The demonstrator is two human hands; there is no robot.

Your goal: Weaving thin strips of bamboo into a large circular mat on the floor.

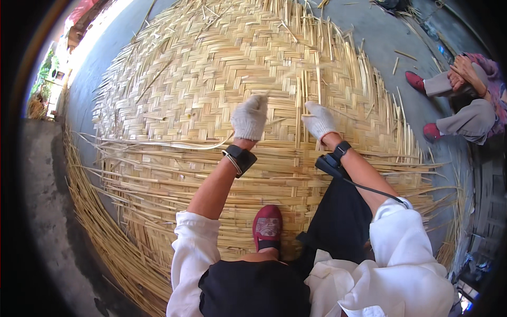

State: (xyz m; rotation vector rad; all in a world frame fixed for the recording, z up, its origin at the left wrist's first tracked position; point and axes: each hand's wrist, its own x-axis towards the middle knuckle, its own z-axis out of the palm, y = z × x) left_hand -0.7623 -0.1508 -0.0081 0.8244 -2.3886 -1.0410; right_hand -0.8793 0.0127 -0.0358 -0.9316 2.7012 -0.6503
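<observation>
bamboo mat (211, 90), woven from pale flat strips, fills the centre and upper left of the head view, lying on the grey floor (380, 47). both hands wear white gloves. left hand (250, 117) at centre rests on the weave, fingers curled around a strip (158, 143) that runs off to the left. right hand (319, 120) just beside it pinches an upright strip (299, 113). red shoe (268, 226) stands on the mat at lower centre. another person (467, 100) sits at the right edge.
</observation>
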